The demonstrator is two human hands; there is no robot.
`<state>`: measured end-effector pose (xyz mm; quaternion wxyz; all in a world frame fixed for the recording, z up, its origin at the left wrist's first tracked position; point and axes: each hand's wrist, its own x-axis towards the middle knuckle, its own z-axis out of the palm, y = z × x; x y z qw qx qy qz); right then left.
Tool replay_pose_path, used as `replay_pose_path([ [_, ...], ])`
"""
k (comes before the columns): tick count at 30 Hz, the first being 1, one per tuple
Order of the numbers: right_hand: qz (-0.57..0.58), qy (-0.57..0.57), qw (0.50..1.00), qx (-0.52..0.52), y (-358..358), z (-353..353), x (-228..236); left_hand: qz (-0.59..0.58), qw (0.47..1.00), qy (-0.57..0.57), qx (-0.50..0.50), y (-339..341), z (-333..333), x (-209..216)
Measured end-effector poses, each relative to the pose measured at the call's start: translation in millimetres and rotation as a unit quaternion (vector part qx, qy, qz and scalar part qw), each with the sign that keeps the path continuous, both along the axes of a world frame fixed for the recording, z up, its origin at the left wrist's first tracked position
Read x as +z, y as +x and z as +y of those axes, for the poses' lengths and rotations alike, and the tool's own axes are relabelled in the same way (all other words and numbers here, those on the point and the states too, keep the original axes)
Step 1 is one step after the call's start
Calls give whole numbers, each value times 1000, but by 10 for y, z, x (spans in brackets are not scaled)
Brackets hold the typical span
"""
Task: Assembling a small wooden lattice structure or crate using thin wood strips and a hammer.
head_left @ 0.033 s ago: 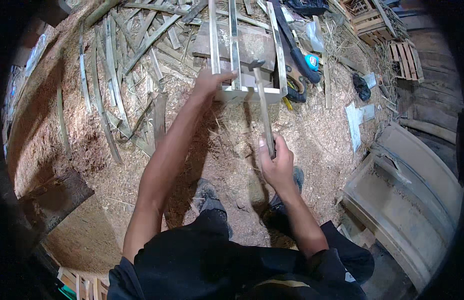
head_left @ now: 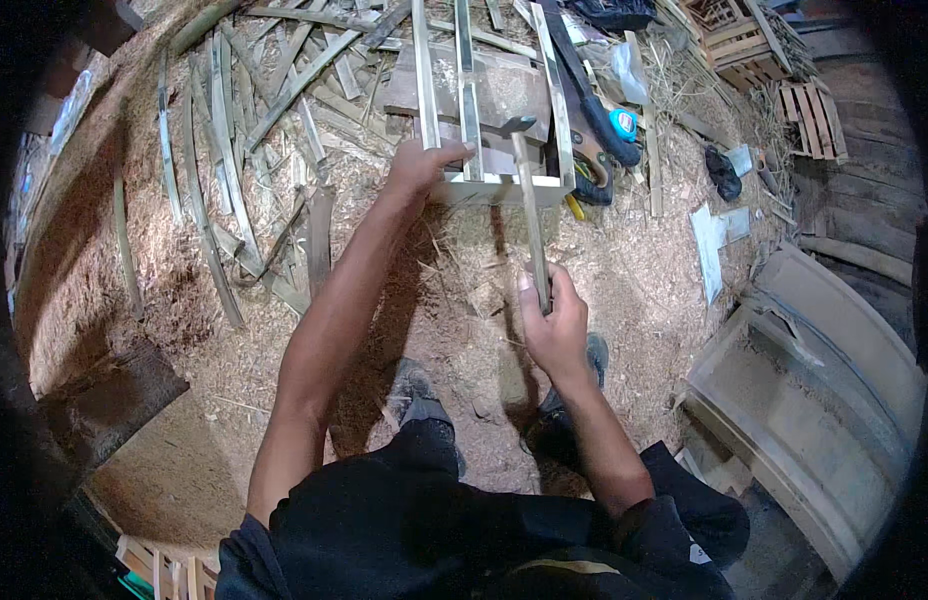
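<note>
My left hand (head_left: 419, 166) is closed round the near left corner of a wooden frame (head_left: 519, 190), built of long pale slats joined to a short crosspiece at the near end. Its thumb stretches across to the middle slat (head_left: 468, 90), and its other fingers are mostly hidden. In my right hand (head_left: 559, 325) is a hammer (head_left: 531, 205), gripped low on its wooden handle. The dark hammer head (head_left: 518, 125) is above the near end of the frame, between the middle and right slats; whether it touches anything I cannot tell. A brown board (head_left: 404, 92) lies beneath the slats.
Right of the frame lie a handsaw (head_left: 596, 120), a blue tape measure (head_left: 624, 124) and a black plastic bag (head_left: 722, 174). Loose wood strips (head_left: 214, 180) cover the left floor among shavings. Slatted crates (head_left: 749, 45) stand far right, and a large dusty panel (head_left: 794, 400) leans nearer.
The hammer head has shifted very slightly to the right and up. My left hand and the frame look the same.
</note>
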<state>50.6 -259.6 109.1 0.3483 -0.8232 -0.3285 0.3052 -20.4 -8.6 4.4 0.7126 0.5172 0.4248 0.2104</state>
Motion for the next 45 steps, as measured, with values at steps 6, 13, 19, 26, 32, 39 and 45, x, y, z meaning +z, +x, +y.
replay_pose_path([
  [6, 27, 74, 995, -54, 8, 180, -66, -24, 997, -57, 45, 76, 142, 340],
  [13, -16, 102, 995, -18, 39, 304, 30, 5, 997, 78, 20, 269, 454, 259],
  [19, -22, 30, 999, 31, -55, 236, 160, -9, 999, 25, 35, 285, 489, -60],
  [26, -53, 2, 999, 14, 111, 410, 153, -64, 997, -29, 24, 297, 567, -160],
  [32, -156, 71, 985, -17, 890, 1169, -169, -149, 983, -78, 71, 299, 417, -278],
  [39, -187, 83, 972, -116, 1513, 1242, -603, -159, 972, 133, 111, 346, -17, -186],
  [45, 23, 137, 979, -147, 1252, 1296, -979, -124, 976, 160, 77, 79, 243, -334],
])
